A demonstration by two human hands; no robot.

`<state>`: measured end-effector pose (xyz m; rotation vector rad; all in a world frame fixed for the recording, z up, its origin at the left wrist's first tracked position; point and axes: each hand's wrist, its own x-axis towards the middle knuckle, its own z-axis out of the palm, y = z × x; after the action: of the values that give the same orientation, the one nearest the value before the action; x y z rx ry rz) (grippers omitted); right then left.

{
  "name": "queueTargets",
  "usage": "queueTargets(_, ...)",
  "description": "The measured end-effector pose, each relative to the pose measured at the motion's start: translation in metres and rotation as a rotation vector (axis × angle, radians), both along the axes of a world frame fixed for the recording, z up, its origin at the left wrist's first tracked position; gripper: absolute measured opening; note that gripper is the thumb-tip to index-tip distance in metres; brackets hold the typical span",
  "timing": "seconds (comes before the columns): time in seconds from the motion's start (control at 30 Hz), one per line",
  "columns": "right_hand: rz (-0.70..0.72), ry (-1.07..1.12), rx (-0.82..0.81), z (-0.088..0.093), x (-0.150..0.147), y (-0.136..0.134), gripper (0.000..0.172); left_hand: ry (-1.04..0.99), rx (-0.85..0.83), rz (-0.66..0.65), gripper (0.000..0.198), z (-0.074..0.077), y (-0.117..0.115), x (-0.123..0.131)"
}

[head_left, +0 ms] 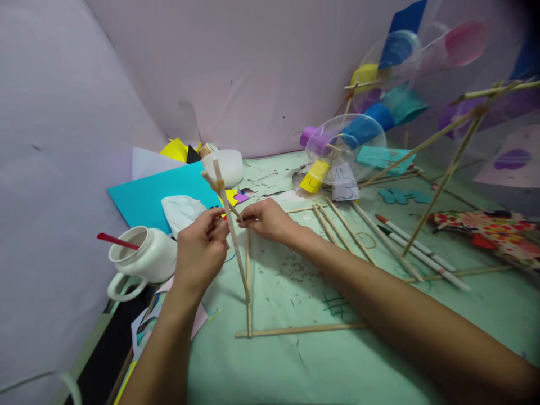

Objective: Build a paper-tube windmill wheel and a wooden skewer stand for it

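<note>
A small frame of thin wooden sticks stands in front of me, with two sticks crossed and bound near the top of the upright stick [237, 253]. My right hand [268, 219] pinches the lower end of the short slanted stick [234, 211]. On the other side, my left hand [202, 242] has its fingers curled together against the upright; what lies between its fingertips is hidden. The frame's base includes a long stick [304, 329] flat on the table and another stick [248, 264] running away from me.
At left a white mug [156, 259] holds a red-handled item, beside crumpled white tissue [181, 211] and a blue sheet [156, 191]. Loose sticks [348, 225] and markers [422, 253] lie at right. Behind them stands a stick structure [451, 163] carrying plastic discs and coloured paper cups.
</note>
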<state>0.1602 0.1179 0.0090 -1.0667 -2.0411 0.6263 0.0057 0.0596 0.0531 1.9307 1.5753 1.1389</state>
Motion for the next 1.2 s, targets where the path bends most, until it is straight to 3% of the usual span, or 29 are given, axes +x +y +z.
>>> queueTargets(0.07,-0.006,0.006,-0.003,-0.001,0.001,0.0,0.015,-0.03,-0.129,-0.014,0.02,0.002,-0.02,-0.007)
queueTargets(0.17,-0.034,-0.006,0.008,-0.001,0.001,0.0,0.014,-0.015,-0.353,-0.19,0.02,0.0,-0.049,-0.014)
queueTargets(0.23,-0.05,-0.019,0.023,-0.001,0.0,0.0,0.014,-0.005,-0.404,-0.214,0.022,-0.006,-0.06,-0.016)
queueTargets(0.4,-0.034,-0.043,0.06,-0.003,-0.001,0.002,0.015,-0.044,-0.375,-0.183,0.012,-0.026,-0.055,-0.01)
queueTargets(0.53,-0.008,-0.055,0.058,-0.006,-0.001,0.004,0.015,0.03,-0.324,-0.195,0.018,-0.034,-0.053,-0.011)
queueTargets(0.8,0.007,-0.103,0.064,-0.006,0.0,0.003,0.019,0.153,-0.191,-0.254,0.019,-0.035,-0.056,-0.011)
queueTargets(1.2,0.04,-0.141,0.155,-0.007,0.003,0.005,0.018,0.184,-0.147,-0.272,0.018,-0.037,-0.058,-0.013)
